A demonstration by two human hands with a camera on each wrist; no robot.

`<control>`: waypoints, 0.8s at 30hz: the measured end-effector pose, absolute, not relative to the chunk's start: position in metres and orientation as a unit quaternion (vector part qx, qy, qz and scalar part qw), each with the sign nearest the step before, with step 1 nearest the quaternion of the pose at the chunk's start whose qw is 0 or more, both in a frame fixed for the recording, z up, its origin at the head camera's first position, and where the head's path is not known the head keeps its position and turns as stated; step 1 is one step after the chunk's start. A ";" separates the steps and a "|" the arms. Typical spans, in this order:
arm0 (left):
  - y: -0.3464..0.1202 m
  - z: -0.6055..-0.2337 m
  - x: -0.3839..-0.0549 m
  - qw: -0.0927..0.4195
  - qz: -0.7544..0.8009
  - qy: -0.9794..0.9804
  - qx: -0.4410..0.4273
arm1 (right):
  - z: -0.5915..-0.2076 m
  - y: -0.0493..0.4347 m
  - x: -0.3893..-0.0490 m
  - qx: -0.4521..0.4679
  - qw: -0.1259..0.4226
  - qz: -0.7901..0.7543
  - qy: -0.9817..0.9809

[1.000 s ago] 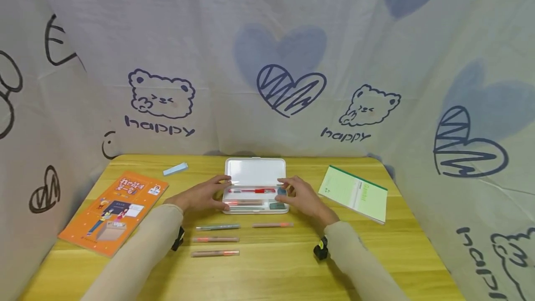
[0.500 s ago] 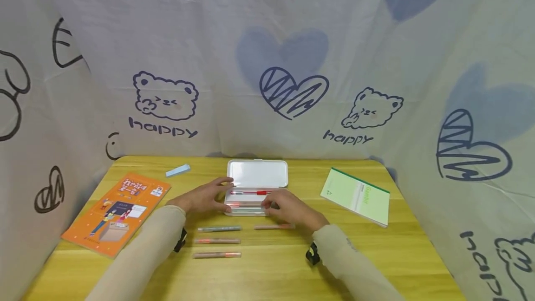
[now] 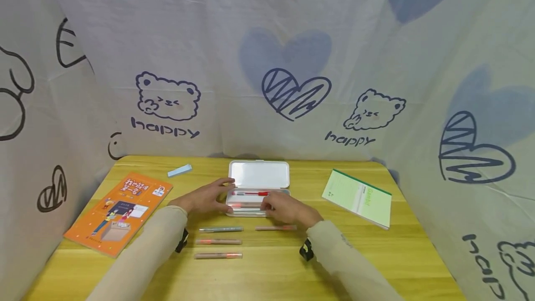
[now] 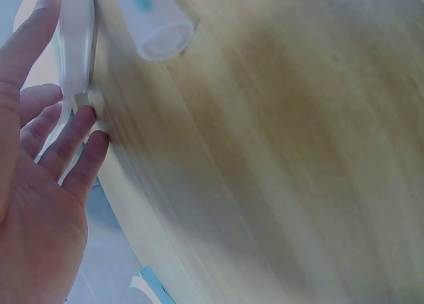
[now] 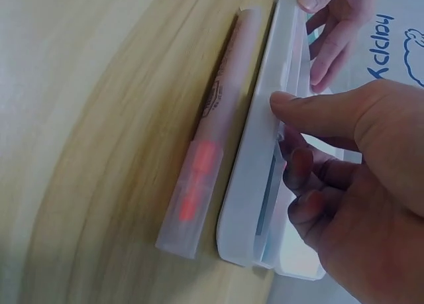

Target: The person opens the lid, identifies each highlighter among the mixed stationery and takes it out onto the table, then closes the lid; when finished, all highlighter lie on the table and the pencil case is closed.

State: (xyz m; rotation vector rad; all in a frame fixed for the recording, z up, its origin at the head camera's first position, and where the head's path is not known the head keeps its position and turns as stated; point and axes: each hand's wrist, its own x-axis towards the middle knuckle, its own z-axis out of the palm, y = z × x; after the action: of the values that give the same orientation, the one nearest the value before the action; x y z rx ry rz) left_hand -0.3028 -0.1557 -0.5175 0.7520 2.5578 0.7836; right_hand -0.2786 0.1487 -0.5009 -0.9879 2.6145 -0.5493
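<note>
A white pencil case [image 3: 259, 174] lies with its lid up at the back middle of the table. Inside it are a red pen [image 3: 251, 193] and, in front of that, a pinkish highlighter [image 3: 244, 206]. My left hand [image 3: 207, 197] holds the case's left end, thumb at the near corner and fingers toward the hinge. Over the case's right part is my right hand [image 3: 288, 208]. In the right wrist view its thumb rests on the near rim and its other fingers curl down inside; whether they pinch anything is hidden. Just in front lies a capped highlighter [image 5: 213, 118] with an orange tip.
Nearer me lie a grey-green pen [image 3: 220, 229] and two pinkish highlighters, one the middle highlighter [image 3: 218, 241], one the front highlighter [image 3: 218, 255]. An orange book [image 3: 119, 212] is at left, a light-blue strip [image 3: 179, 170] behind it, a green notebook [image 3: 357, 196] at right.
My right hand has moved left from the case's right end, off the grey-green block there, and its fingers have curled into the case. The left hand has stayed at its end.
</note>
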 end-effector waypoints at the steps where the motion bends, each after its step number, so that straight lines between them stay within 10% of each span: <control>1: -0.155 -0.518 -0.303 0.180 0.278 0.905 0.267 | -0.501 0.148 -0.278 -0.339 0.148 -0.193 0.909; 24: -0.158 -0.517 -0.302 0.173 0.279 0.902 0.282 | -0.508 0.208 -0.258 -0.254 0.016 -0.320 0.913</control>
State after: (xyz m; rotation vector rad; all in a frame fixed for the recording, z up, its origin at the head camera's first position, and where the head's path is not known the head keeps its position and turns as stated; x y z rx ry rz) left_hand -0.3016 -0.1580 -0.5175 0.7986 2.5574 0.7921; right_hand -0.2583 0.2081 -0.5078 -0.7905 2.8382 -0.9953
